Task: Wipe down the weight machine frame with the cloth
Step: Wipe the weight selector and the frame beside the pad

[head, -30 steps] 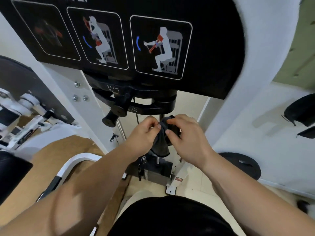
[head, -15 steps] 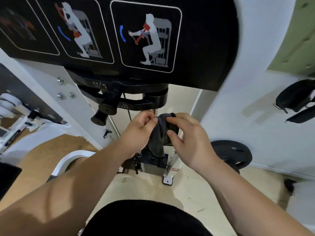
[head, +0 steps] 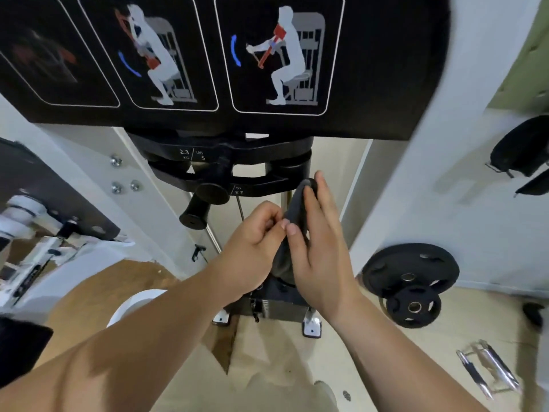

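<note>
A dark grey cloth hangs between my two hands just below the machine's black weight selector. My left hand pinches the cloth's left edge with curled fingers. The fingers of my right hand lie straight against the cloth's right side, with the thumb across its front. The white frame of the weight machine rises at left and right, under a black instruction panel with exercise pictures. The cloth's lower part is hidden behind my right hand.
A black knob handle juts out left of my hands. The weight stack sits below them. Two black weight plates lean against the wall at right. A chrome handle lies on the floor at lower right. White equipment stands at far left.
My right hand's fingers have straightened from a curled grip and reach higher along the cloth. The view has shifted so the panel and selector sit more to the right.
</note>
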